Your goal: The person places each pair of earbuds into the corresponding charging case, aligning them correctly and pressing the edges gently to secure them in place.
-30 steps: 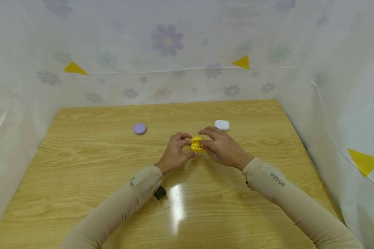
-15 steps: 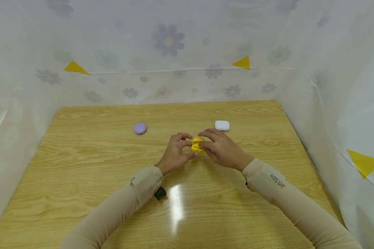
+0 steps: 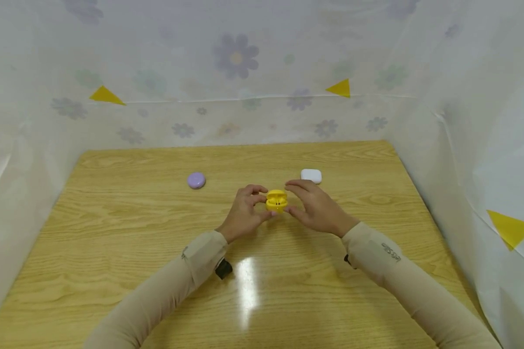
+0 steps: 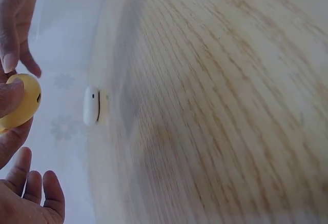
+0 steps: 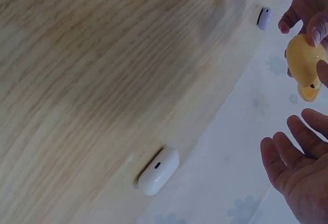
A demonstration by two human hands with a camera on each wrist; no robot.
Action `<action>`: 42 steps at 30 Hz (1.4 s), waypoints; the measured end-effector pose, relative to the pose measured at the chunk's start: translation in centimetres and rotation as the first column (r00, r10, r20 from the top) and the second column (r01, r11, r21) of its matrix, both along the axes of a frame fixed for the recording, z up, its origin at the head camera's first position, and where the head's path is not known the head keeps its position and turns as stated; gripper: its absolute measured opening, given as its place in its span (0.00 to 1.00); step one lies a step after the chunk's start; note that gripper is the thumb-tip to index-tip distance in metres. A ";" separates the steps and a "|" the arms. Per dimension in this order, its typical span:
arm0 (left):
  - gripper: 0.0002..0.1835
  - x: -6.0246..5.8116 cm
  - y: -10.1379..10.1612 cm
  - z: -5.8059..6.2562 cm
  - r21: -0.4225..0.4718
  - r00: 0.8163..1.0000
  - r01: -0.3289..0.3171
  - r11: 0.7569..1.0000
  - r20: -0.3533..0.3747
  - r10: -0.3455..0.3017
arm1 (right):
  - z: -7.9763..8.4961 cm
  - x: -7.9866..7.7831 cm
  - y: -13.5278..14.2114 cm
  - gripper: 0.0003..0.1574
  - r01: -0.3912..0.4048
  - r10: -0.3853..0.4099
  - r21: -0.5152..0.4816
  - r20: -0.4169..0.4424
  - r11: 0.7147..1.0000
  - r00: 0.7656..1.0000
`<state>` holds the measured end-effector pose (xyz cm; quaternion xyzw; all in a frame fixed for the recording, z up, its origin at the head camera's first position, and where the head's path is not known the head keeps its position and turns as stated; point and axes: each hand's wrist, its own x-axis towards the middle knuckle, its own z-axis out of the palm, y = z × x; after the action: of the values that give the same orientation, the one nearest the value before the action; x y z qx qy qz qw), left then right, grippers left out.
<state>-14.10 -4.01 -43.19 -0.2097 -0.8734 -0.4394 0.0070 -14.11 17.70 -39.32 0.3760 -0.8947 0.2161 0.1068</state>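
A yellow earbud case (image 3: 276, 204) is held up over the table with its lid raised, and small dark spots show inside it. My left hand (image 3: 243, 213) grips the case from the left, thumb at its front and fingers behind. In the left wrist view, the left thumb presses on the yellow case (image 4: 28, 98). At the right side of the case is my right hand (image 3: 319, 207), its thumb tip at the case's edge and its other fingers stretched out. The right wrist view shows the case's rounded underside, with the right hand's fingers (image 5: 292, 152) spread apart from it.
A white earbud case (image 3: 311, 176) lies on the wooden table (image 3: 157, 242) just behind the right hand. A round lilac case (image 3: 196, 180) lies farther left. Pale flowered sheeting (image 3: 262, 116) hangs behind the table and along its sides.
The right hand's fingers have drawn back to the right from inside the case, leaving its inside in view. The left hand still grips the case, which has turned slightly toward the front.
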 end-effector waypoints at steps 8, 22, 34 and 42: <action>0.13 0.0 -0.2 0.2 0.037 0.998 -0.012 0.999 0.069 0.010 | -1.1 -0.2 -0.3 0.31 0.041 -0.036 -0.035 0.133 0.999 0.990; 0.14 0.0 -0.2 0.6 0.088 0.994 -0.008 0.996 0.114 -0.002 | -0.9 -0.3 -0.8 0.31 0.049 -0.041 -0.049 0.148 0.998 0.988; 0.13 0.0 -0.2 0.7 0.112 0.988 -0.021 0.993 0.153 0.003 | -0.8 -0.1 -1.0 0.27 0.048 -0.044 -0.074 0.049 0.996 0.998; 0.13 0.0 -0.1 0.8 0.115 0.980 -0.039 0.993 0.197 0.016 | -1.2 -0.1 -1.0 0.24 0.025 -0.027 -0.093 -0.022 0.995 0.999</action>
<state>-14.08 -4.12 -42.42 -0.1525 -0.8450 -0.5089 -0.0604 -14.21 16.65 -40.52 0.3616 -0.8873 0.2514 0.1372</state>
